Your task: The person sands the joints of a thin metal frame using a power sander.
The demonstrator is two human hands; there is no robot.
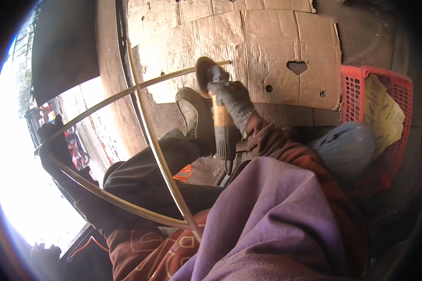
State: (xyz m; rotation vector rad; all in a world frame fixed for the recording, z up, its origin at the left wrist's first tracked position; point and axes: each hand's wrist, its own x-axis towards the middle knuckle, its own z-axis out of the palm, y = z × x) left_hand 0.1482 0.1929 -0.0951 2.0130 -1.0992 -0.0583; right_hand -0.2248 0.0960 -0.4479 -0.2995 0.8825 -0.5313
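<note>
My right hand (232,98), in a grey glove, is wrapped round an angle grinder (223,124) with a yellow-and-black body. The grinder's brown disc (203,77) is at a curved rod near its far end; whether it touches cannot be made out. That rod belongs to a frame (155,145) of crossed, bent, shiny tan rods, which leans across my legs. Over at the far left, my left hand (50,132) is closed round the frame where two rods come close together. It looks dark against bright light, so its fingers show poorly. The frame's near end rests by my lap.
Flattened cardboard (272,47) with holes lies on the floor ahead. A red plastic basket (396,89) with yellowish paper stands at right, beside my knee (347,145). An orange cord (184,173) lies beneath my legs. Purple cloth (276,210) drapes over my front.
</note>
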